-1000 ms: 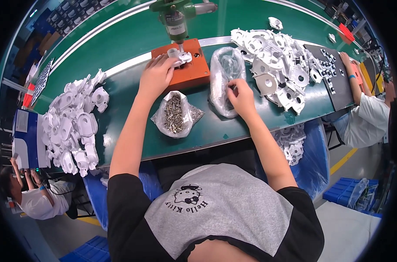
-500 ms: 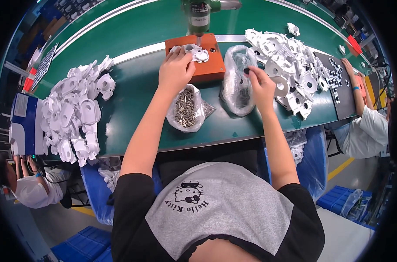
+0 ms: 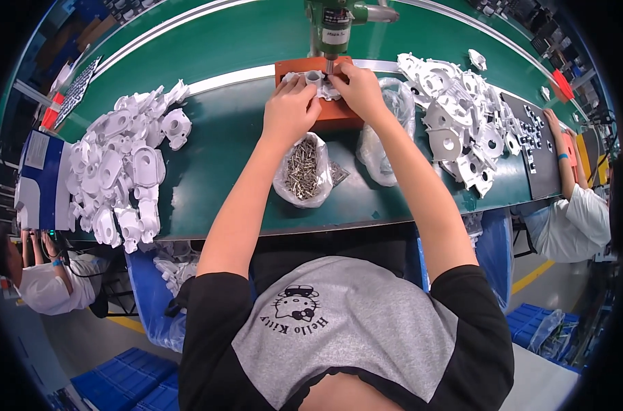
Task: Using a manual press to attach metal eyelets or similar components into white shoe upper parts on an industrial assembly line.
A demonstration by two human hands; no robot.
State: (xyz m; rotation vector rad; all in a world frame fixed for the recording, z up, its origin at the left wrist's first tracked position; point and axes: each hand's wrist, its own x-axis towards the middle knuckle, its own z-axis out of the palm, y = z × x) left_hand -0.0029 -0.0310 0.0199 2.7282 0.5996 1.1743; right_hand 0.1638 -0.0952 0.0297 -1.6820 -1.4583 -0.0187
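A white plastic housing (image 3: 314, 77) lies on the orange block (image 3: 337, 118) under the spindle of a green press (image 3: 335, 34). My left hand (image 3: 291, 108) is closed on the housing's left side, its fingers over the far edge and its thumb near the front. My right hand (image 3: 359, 89) reaches over the housing's right side, fingertips pinched together just below the spindle. A small dark piece shows at those fingertips, mostly hidden by them. Nearer me stands an open plastic bag of metal screws (image 3: 302, 171). Right of it, partly under my right forearm, lies a clear plastic bag (image 3: 379, 154).
Piles of white plastic housings lie at left (image 3: 113, 168) and right (image 3: 455, 113) on the green bench (image 3: 209, 178). A dark mat (image 3: 541, 168) with small black-and-white parts sits far right. Co-workers sit at both sides. Blue bins (image 3: 154, 301) stand below the bench edge.
My right hand has moved left and away from me, from above the clear bag to the housing, carrying the small black piece. My left hand stays on the housing. The view has shifted slightly.
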